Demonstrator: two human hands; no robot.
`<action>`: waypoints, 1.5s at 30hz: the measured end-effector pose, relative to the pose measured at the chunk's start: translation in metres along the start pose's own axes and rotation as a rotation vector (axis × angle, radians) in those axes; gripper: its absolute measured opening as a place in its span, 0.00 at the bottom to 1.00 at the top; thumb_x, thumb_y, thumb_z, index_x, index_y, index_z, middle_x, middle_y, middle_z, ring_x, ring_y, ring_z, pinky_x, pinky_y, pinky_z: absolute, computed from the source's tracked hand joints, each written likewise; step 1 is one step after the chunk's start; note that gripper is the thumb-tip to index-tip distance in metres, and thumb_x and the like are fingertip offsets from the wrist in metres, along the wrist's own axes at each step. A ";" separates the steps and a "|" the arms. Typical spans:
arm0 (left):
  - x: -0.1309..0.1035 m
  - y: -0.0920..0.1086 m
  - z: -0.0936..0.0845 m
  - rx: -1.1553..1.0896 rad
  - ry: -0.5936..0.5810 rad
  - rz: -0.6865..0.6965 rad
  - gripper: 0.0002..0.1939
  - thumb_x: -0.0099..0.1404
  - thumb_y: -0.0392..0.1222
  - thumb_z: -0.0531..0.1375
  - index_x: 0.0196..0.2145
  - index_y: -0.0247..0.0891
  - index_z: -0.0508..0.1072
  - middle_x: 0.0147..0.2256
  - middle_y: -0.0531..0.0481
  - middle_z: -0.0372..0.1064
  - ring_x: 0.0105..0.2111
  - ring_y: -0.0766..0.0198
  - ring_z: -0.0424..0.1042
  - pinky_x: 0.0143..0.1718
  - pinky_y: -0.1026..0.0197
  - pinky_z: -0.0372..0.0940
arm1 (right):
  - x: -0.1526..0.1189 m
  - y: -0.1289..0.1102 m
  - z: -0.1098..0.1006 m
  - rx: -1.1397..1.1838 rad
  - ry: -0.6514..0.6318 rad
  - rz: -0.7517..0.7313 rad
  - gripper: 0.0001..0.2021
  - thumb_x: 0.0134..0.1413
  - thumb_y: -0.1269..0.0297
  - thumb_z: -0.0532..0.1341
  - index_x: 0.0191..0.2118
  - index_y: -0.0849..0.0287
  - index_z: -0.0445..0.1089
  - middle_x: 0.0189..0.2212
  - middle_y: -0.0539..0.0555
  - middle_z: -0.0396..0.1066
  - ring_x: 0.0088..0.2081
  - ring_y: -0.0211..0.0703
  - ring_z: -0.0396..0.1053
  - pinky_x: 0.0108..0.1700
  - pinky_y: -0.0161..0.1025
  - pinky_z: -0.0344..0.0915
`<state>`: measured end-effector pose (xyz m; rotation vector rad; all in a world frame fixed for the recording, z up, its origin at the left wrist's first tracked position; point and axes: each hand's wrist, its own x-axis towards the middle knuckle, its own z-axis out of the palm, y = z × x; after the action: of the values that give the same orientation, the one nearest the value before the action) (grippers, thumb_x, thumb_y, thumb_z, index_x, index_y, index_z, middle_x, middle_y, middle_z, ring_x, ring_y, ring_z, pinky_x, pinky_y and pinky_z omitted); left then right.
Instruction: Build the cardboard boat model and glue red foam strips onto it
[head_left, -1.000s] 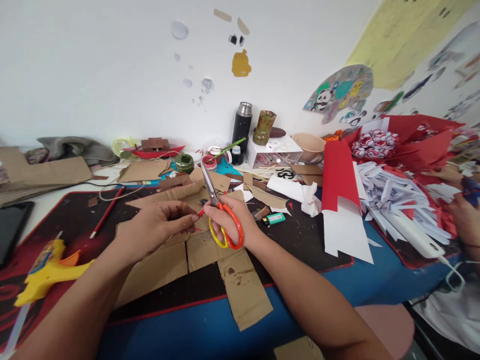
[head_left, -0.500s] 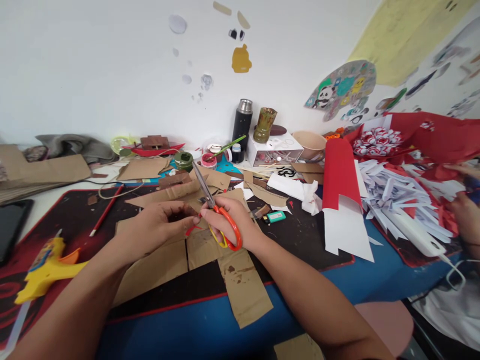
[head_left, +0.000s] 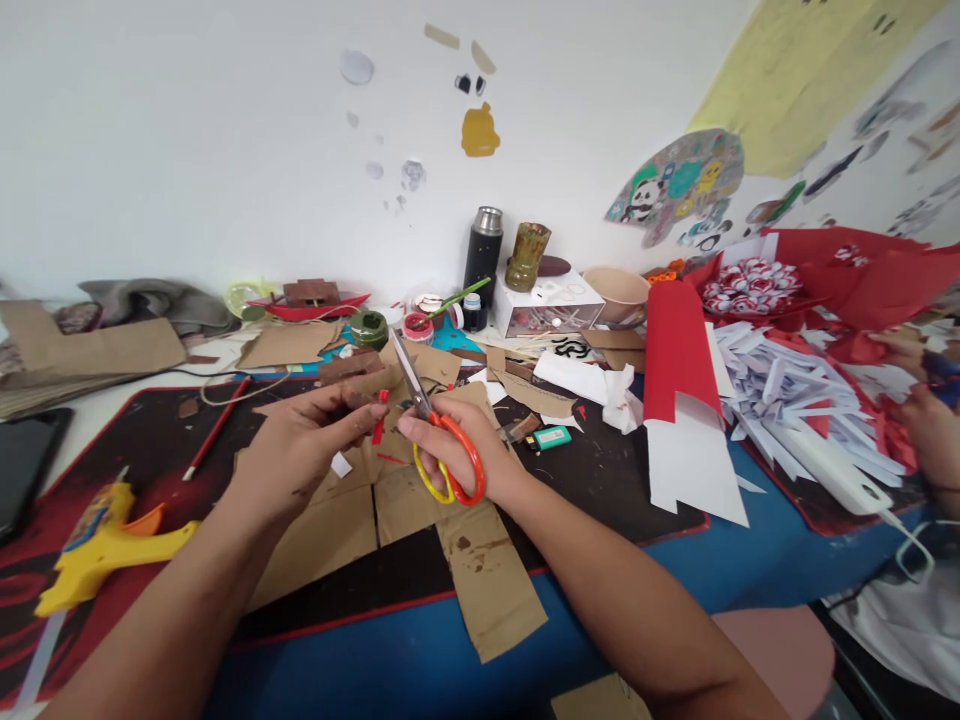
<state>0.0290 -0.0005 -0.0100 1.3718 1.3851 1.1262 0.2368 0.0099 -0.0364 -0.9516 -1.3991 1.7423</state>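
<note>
My right hand (head_left: 459, 440) is closed around a pair of scissors (head_left: 450, 462) with one orange and one yellow handle loop; their blades point up and away. Between the thumb and fingertips of my left hand (head_left: 319, 435) is a small red strip (head_left: 380, 418), just left of the scissors. Under both hands lie pieces of brown cardboard (head_left: 330, 535), with a small white scrap (head_left: 341, 465) near my left fingers. One cardboard strip (head_left: 491, 580) with dark stains reaches over the table's front edge.
A yellow glue gun (head_left: 112, 550) and a red pencil (head_left: 217, 428) lie left. Behind stand paint jars (head_left: 369, 328) and a black flask (head_left: 484, 250). Right are a green-labelled lighter (head_left: 553, 438), red-and-white paper (head_left: 684, 400), white paper strips (head_left: 787, 390) and another person's hand (head_left: 926, 430).
My left hand has drawn back and up a little with the red strip, away from the scissors. A white scrap and a red sliver now show on the cardboard.
</note>
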 end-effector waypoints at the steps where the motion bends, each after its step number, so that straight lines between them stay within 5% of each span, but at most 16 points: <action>1: 0.000 -0.002 0.003 -0.020 0.009 0.008 0.21 0.56 0.59 0.74 0.24 0.41 0.75 0.24 0.54 0.67 0.28 0.64 0.60 0.30 0.59 0.58 | 0.000 -0.001 0.001 0.001 -0.006 0.006 0.23 0.58 0.42 0.75 0.42 0.54 0.70 0.16 0.41 0.67 0.16 0.36 0.64 0.19 0.31 0.62; 15: -0.004 -0.005 0.020 -0.050 -0.005 -0.061 0.17 0.57 0.57 0.73 0.29 0.41 0.80 0.26 0.53 0.73 0.26 0.65 0.65 0.29 0.60 0.61 | 0.001 0.011 0.003 0.074 -0.054 -0.002 0.17 0.60 0.52 0.76 0.43 0.55 0.72 0.18 0.41 0.68 0.16 0.36 0.65 0.20 0.31 0.64; 22: -0.001 -0.005 0.009 -0.022 -0.078 -0.085 0.18 0.57 0.58 0.70 0.27 0.42 0.72 0.23 0.56 0.68 0.24 0.65 0.63 0.27 0.60 0.60 | 0.000 0.006 -0.001 0.036 -0.067 -0.026 0.16 0.62 0.51 0.74 0.40 0.54 0.70 0.16 0.40 0.67 0.15 0.36 0.63 0.19 0.31 0.62; 30: 0.000 0.004 -0.016 0.186 -0.385 -0.070 0.18 0.61 0.60 0.67 0.30 0.43 0.75 0.25 0.54 0.70 0.27 0.61 0.66 0.31 0.57 0.64 | -0.002 -0.003 -0.002 -0.022 -0.064 0.002 0.18 0.60 0.48 0.74 0.39 0.55 0.70 0.16 0.41 0.67 0.16 0.36 0.64 0.19 0.31 0.61; 38: 0.001 0.008 -0.021 0.379 -0.392 -0.002 0.26 0.67 0.69 0.63 0.36 0.42 0.82 0.32 0.49 0.78 0.30 0.59 0.68 0.33 0.57 0.64 | -0.001 -0.002 -0.005 -0.039 -0.058 0.002 0.17 0.60 0.50 0.74 0.39 0.55 0.71 0.17 0.41 0.68 0.16 0.35 0.64 0.19 0.31 0.61; 45: 0.000 0.004 -0.018 0.346 -0.357 -0.030 0.26 0.65 0.68 0.63 0.36 0.41 0.83 0.25 0.53 0.74 0.25 0.61 0.68 0.29 0.59 0.62 | 0.002 0.002 -0.003 -0.034 -0.035 0.011 0.18 0.60 0.49 0.74 0.39 0.55 0.70 0.17 0.41 0.67 0.15 0.35 0.63 0.18 0.31 0.61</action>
<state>0.0125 -0.0010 -0.0023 1.6937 1.3677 0.5962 0.2381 0.0126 -0.0392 -0.9534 -1.4525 1.7559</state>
